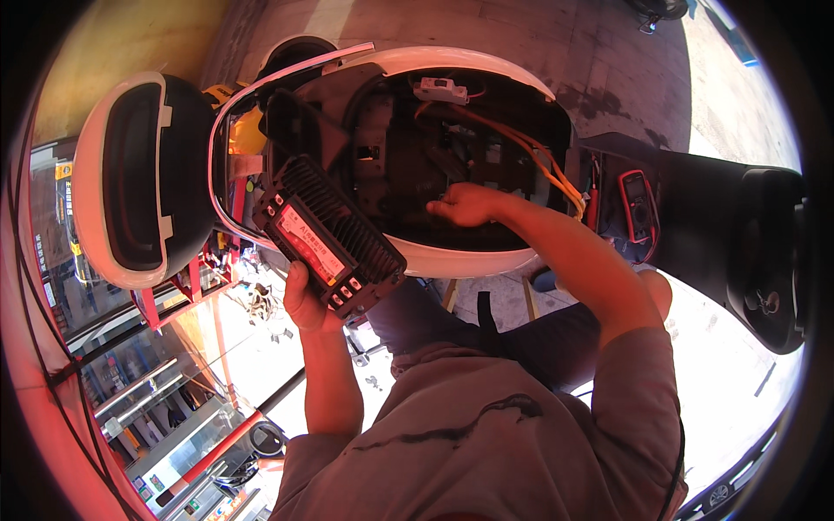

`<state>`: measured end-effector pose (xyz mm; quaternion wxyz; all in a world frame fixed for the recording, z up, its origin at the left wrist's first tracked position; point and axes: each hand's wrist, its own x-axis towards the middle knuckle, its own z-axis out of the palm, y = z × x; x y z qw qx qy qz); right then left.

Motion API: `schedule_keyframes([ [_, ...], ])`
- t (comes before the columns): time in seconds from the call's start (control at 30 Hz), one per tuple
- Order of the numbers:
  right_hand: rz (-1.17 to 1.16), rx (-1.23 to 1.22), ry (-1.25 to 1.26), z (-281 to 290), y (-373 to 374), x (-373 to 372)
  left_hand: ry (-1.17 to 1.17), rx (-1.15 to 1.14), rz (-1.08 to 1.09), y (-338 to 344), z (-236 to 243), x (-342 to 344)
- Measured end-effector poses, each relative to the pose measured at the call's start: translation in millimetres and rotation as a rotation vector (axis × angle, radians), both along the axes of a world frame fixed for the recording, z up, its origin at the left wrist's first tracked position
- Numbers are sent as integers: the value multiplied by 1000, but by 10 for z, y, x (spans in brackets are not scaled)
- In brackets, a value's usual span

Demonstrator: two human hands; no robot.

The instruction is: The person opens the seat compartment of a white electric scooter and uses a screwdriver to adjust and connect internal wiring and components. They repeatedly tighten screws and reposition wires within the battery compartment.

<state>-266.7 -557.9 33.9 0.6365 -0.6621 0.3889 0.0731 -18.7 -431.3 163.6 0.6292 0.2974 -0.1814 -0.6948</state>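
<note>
My left hand [306,304] grips the lower end of a black finned controller box [334,239] with a red label and metal screw terminals. The box is tilted over the left part of an open scooter body [408,260]. Inside the scooter's dark compartment [408,182], my right hand [469,206] is curled closed with its thumb pointing left. Its fingertips face down, and whatever they hold is hidden. Thick orange cables [530,143] run along the compartment's far right side. At the far rim sits a small white circuit breaker [440,89].
A red and black multimeter [638,206] lies on the scooter to the right of the opening. Keys [769,301] show at the far right. On the left stands a white and black tail box [130,182]. Shelves with goods [148,399] are at the lower left.
</note>
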Motion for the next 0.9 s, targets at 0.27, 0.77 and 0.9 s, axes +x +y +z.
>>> schedule_keyframes([
  [0.27,-492,377,25,-194,-56,43,51,-54,-14,184,-64,196],
  [0.77,123,-87,271,-88,-349,354,-86,-38,63,339,67,274],
  [0.9,504,-57,220,-300,-288,558,-82,20,81,324,65,266],
])
